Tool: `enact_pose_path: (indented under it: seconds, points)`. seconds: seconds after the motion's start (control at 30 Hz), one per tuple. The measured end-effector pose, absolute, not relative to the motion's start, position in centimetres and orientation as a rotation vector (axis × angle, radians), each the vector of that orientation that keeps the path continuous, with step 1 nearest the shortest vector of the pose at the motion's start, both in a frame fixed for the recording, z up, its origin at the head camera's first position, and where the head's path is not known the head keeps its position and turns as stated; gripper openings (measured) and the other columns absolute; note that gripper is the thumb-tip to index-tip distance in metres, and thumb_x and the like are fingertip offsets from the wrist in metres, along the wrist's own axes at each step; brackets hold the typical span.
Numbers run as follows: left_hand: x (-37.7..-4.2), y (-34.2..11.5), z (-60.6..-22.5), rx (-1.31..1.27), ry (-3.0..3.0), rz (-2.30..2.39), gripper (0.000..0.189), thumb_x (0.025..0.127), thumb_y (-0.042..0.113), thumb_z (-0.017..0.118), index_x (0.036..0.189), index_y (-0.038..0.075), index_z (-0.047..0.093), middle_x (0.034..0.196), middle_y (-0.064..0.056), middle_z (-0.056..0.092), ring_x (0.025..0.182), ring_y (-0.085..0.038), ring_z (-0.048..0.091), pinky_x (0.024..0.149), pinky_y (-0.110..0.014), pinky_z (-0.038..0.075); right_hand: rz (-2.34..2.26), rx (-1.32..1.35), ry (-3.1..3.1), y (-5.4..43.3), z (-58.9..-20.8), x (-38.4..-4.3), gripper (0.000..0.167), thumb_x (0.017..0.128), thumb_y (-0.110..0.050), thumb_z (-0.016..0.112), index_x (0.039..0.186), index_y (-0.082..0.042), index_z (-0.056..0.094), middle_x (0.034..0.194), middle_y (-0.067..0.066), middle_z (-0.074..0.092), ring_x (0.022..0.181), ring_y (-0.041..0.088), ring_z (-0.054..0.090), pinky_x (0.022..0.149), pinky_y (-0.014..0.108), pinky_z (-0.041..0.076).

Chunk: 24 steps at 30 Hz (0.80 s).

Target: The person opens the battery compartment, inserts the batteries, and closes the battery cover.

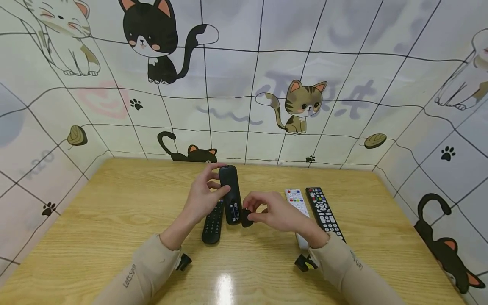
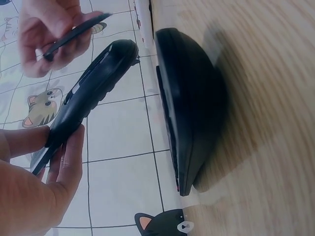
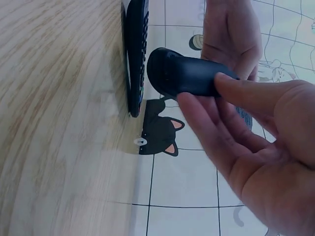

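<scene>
My left hand (image 1: 203, 192) grips a black remote control (image 1: 228, 182) by its upper part, thumb across the back and fingers at the far side. Its back faces up, and batteries (image 1: 234, 212) show in the uncovered compartment at the lower end. Between thumb and fingers, my right hand (image 1: 272, 210) pinches a small black battery cover (image 1: 247, 218), close beside that lower end. The left wrist view shows the cover (image 2: 78, 33) apart from the remote (image 2: 93, 91), both raised off the table. In the right wrist view the cover (image 3: 197, 76) overlaps the remote's end.
Another black remote (image 1: 212, 224) lies buttons up on the wooden table (image 1: 126, 216), just left of the held one. To the right lie a white remote (image 1: 296, 198), partly behind the right wrist, and a black remote with pale buttons (image 1: 322, 207). Cat-print cloth (image 1: 236, 76) stands behind.
</scene>
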State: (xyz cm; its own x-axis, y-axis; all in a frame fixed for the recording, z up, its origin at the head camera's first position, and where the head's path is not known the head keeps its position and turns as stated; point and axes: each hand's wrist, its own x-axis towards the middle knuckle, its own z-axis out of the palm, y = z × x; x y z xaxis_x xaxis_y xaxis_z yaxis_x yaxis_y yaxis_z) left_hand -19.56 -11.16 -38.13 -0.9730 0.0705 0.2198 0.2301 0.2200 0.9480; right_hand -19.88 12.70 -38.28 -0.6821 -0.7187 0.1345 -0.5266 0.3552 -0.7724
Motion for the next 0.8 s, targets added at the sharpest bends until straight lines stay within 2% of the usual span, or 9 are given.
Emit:
enact_pose_path:
  seconds: [0.13,0.33,0.53,0.63,0.8]
  points:
    - [-19.6,-11.0,-38.1,-0.288,-2.357,-1.859,0.06,0.092,-0.004,0.073,0.145,0.017,0.054,0.116,-0.016,0.063,0.088,-0.027,0.07,0.067,-0.033,0.058,-1.3,-1.15,2.4,12.2,-38.2,-19.8,0.017,0.095,-0.005,0.074,0.11,-0.009,0.068,0.099,0.004,0.069,0.092,0.015,0.065,0.075,0.036,0.06]
    - [-19.7,-10.9,-38.1,-0.294,-2.359,-1.86,0.062,0.092,-0.004,0.074,0.146,0.016,0.054,0.116,-0.017,0.063,0.089,-0.029,0.069,0.07,-0.039,0.059,-1.361,-1.156,2.412,11.7,-38.1,-19.7,0.016,0.095,-0.004,0.074,0.109,-0.009,0.069,0.099,0.005,0.069,0.092,0.016,0.066,0.073,0.035,0.06]
    - [-19.9,-11.0,-38.3,-0.358,-2.355,-1.819,0.061,0.092,-0.004,0.073,0.146,0.016,0.054,0.113,-0.017,0.065,0.087,-0.029,0.07,0.067,-0.034,0.056,-1.399,-1.154,2.41,11.5,-38.2,-19.7,0.016,0.094,-0.003,0.074,0.108,-0.008,0.069,0.098,0.007,0.07,0.091,0.017,0.066,0.072,0.034,0.06]
    - [-19.8,-11.0,-38.3,-0.376,-2.357,-1.809,0.06,0.093,-0.003,0.073,0.146,0.016,0.054,0.113,-0.017,0.065,0.088,-0.028,0.07,0.066,-0.031,0.055,-1.414,-1.149,2.411,11.3,-38.2,-19.7,0.017,0.093,-0.002,0.075,0.108,-0.008,0.069,0.097,0.006,0.07,0.091,0.017,0.066,0.072,0.035,0.061]
    - [-19.7,-11.0,-38.3,-0.372,-2.361,-1.813,0.061,0.093,-0.003,0.074,0.147,0.016,0.054,0.113,-0.017,0.064,0.087,-0.028,0.07,0.066,-0.033,0.054,-1.411,-1.13,2.414,11.2,-38.3,-19.6,0.018,0.093,-0.003,0.076,0.109,-0.008,0.069,0.097,0.002,0.069,0.092,0.017,0.066,0.073,0.038,0.061]
